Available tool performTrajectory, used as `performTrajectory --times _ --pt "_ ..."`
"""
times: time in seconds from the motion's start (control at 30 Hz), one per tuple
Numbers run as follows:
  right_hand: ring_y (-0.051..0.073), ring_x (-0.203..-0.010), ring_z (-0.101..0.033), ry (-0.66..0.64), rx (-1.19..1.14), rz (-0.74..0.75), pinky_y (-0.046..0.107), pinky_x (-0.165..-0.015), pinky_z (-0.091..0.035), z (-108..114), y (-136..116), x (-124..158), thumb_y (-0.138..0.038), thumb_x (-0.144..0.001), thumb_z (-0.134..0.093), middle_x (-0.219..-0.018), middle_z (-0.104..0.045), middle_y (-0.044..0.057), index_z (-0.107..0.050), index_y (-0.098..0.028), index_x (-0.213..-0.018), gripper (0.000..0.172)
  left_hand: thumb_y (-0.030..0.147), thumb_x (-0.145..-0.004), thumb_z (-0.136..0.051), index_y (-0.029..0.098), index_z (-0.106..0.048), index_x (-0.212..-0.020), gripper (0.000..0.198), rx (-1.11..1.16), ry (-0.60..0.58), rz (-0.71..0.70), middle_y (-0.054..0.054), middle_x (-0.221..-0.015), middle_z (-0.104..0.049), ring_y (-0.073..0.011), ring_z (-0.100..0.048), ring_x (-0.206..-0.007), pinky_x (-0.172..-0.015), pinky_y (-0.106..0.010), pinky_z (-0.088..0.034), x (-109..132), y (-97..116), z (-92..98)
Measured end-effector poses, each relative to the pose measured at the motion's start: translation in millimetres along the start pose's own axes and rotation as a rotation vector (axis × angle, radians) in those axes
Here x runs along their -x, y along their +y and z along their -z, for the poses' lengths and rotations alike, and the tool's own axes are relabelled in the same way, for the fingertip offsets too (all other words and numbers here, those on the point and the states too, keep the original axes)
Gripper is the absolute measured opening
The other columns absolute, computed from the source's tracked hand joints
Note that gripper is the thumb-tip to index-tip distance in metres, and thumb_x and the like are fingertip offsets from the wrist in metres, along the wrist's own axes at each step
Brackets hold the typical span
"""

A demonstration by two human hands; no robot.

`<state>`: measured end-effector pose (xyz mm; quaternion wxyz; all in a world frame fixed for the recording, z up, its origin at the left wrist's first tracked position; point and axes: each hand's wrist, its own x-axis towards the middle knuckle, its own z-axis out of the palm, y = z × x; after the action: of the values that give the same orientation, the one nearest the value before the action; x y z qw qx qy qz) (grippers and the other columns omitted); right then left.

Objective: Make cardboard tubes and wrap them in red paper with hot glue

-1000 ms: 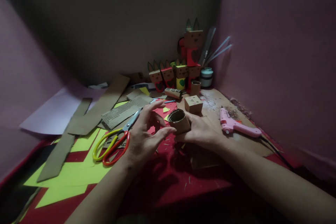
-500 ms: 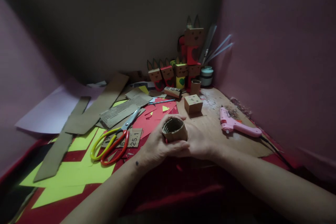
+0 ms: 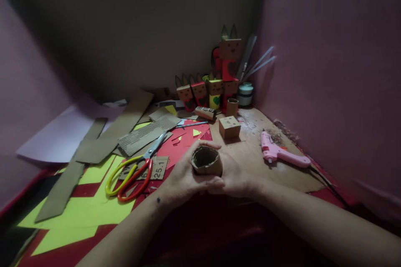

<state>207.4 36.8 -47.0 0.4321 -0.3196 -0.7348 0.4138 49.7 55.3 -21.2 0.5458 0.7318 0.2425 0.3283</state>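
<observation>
A short cardboard tube (image 3: 208, 170) stands roughly upright between my hands, its open, ridged end facing up toward me. Fingers and thumb of my left hand (image 3: 180, 177) wrap round it from the left. My right hand (image 3: 236, 178) presses against its right side, palm on the wall; some of its fingers are hidden behind the tube. Just beyond the hands sits a small cardboard box (image 3: 229, 127) with a drawn face. Scissors (image 3: 147, 163) with yellow and red handles lie left of my left hand, and a pink glue gun (image 3: 282, 154) rests to the right.
Cardboard strips (image 3: 125, 133), yellow paper (image 3: 87, 210) and red paper scraps (image 3: 178, 144) cover the left side. Several box-headed cardboard figures (image 3: 214, 98) stand at the back, near a small tube (image 3: 232, 107), a rolled piece (image 3: 206, 112) and a light-blue jar (image 3: 245, 94). Pink walls (image 3: 338, 71) flank the table.
Both hands keep hold of the tube, which has tipped slightly and sits a touch lower and further left in view. The whole view has shifted a little; the other items look unmoved.
</observation>
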Motion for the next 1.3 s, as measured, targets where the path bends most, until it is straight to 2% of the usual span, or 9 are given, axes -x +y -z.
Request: performTrajectory --times 0.2,0.37,0.5,0.67,0.9,1.07,1.13,1.23,1.3 --pt "0.025 -0.095 -0.064 -0.063 -0.257 -0.141 0.039 -0.084 -0.054 -2 -4 -6 -0.023 -0.057 -0.083 -0.102 -0.066 0.006 -0.061 -0.017 -0.108 0.056 0.035 -0.072 -0.078 0.022 -0.057 -0.113 0.048 0.035 0.084 0.079 -0.003 -0.098 -0.059 -0.0206 -0.055 -0.091 -0.081 -0.035 -0.043 0 1 2.2" --pt "0.025 -0.089 -0.063 0.04 -0.157 -0.184 0.039 -0.077 -0.055 -7 3 -2 -0.019 -0.058 -0.077 -0.1 -0.065 0.006 -0.061 -0.017 -0.104 0.049 0.038 -0.067 -0.08 0.023 -0.056 -0.114 0.054 0.072 0.078 0.065 -0.004 -0.106 -0.058 -0.0238 -0.053 -0.099 -0.084 -0.036 -0.042 -1 -7 0.8" --pt "0.022 -0.091 -0.061 0.097 -0.072 -0.112 0.036 -0.078 -0.054 -8 5 -1 -0.014 -0.058 -0.072 -0.107 -0.06 0.005 -0.055 -0.019 -0.109 0.054 0.039 -0.069 -0.079 0.023 -0.057 -0.114 0.053 0.069 0.107 0.06 -0.004 -0.105 -0.058 -0.023 -0.053 -0.096 -0.084 -0.037 -0.042 -1 -11 -0.7" --pt "0.021 -0.094 -0.061 0.072 -0.101 -0.039 0.034 -0.079 -0.054 -10 8 -3 -0.012 -0.064 -0.07 -0.107 -0.061 0.003 -0.05 -0.022 -0.114 0.055 0.036 -0.07 -0.078 0.023 -0.058 -0.107 0.044 0.036 0.126 0.085 -0.003 -0.102 -0.06 -0.0231 -0.055 -0.099 -0.082 -0.034 -0.044 -2 -6 1.6" --pt "0.023 -0.101 -0.061 0.321 0.049 -0.057 0.041 -0.09 -0.051 -13 14 3 -0.019 -0.067 -0.073 -0.114 -0.062 0.007 -0.045 -0.022 -0.125 0.064 0.035 -0.063 -0.084 0.02 -0.055 -0.111 0.058 0.076 0.194 0.101 -0.005 -0.104 -0.065 -0.0246 -0.06 -0.1 -0.088 -0.037 -0.047 -7 -9 -8.4" --pt "0.024 -0.104 -0.059 0.275 0.089 -0.049 0.041 -0.09 -0.05 -12 15 1 -0.022 -0.064 -0.076 -0.119 -0.059 0.008 -0.041 -0.021 -0.128 0.073 0.037 -0.066 -0.082 0.019 -0.057 -0.113 0.056 0.046 0.233 0.096 -0.007 -0.105 -0.066 -0.0265 -0.061 -0.102 -0.092 -0.04 -0.048 -8 -10 -8.6" --pt "0.023 -0.103 -0.059 0.232 0.091 -0.044 0.04 -0.088 -0.051 -12 15 0 -0.021 -0.064 -0.075 -0.118 -0.059 0.008 -0.043 -0.02 -0.124 0.068 0.035 -0.066 -0.081 0.018 -0.057 -0.117 0.058 0.047 0.255 0.114 -0.008 -0.108 -0.066 -0.0276 -0.061 -0.105 -0.094 -0.041 -0.047 -7 -7 -3.9" --pt "0.023 -0.098 -0.06 0.225 0.102 -0.105 0.038 -0.082 -0.051 -12 15 0 -0.022 -0.071 -0.07 -0.11 -0.061 0.007 -0.048 -0.019 -0.115 0.049 0.035 -0.065 -0.082 0.018 -0.054 -0.122 0.065 0.064 0.281 0.153 -0.009 -0.112 -0.065 -0.0289 -0.06 -0.107 -0.095 -0.043 -0.046 -7 -5 1.2" --pt "0.023 -0.099 -0.06 0.247 0.102 -0.127 0.039 -0.083 -0.05 -13 16 1 -0.022 -0.073 -0.068 -0.112 -0.061 0.008 -0.048 -0.019 -0.117 0.049 0.035 -0.065 -0.082 0.018 -0.056 -0.118 0.062 0.091 0.264 0.164 -0.009 -0.112 -0.066 -0.0297 -0.06 -0.107 -0.094 -0.043 -0.047 -8 -7 -0.1"
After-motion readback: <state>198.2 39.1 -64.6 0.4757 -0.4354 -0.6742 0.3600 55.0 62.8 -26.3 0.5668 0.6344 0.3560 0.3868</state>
